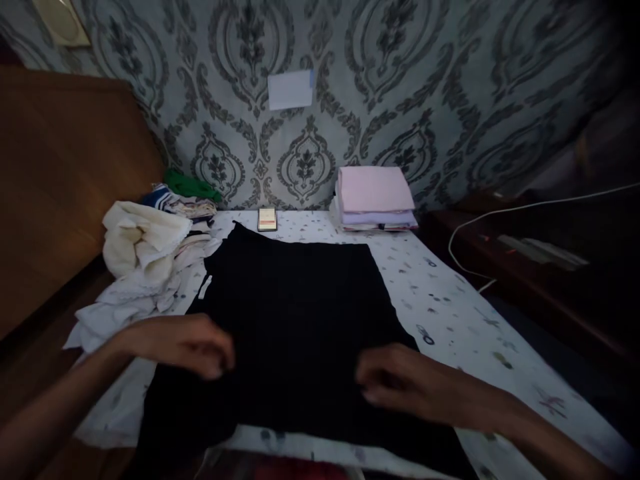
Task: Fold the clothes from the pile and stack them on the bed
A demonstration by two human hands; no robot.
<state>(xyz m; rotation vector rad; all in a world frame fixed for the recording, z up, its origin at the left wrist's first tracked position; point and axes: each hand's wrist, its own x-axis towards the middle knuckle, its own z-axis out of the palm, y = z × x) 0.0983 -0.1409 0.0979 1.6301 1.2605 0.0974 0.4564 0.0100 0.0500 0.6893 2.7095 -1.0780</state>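
A black garment lies spread over the patterned white sheet, with a small white tag at its left edge. Over its lower left part is my left hand, fingers curled inward towards the thumb. My right hand is in a similar closed pose over the lower right part. Both hands are somewhat blurred, and dark cloth lies behind the fingertips, so I cannot tell whether fabric is pinched in them.
White and cream cloths are heaped on the left, with a green cloth behind. A folded pink stack and a phone-like device rest near the wall. Brown furniture stands left; a white cable crosses the right.
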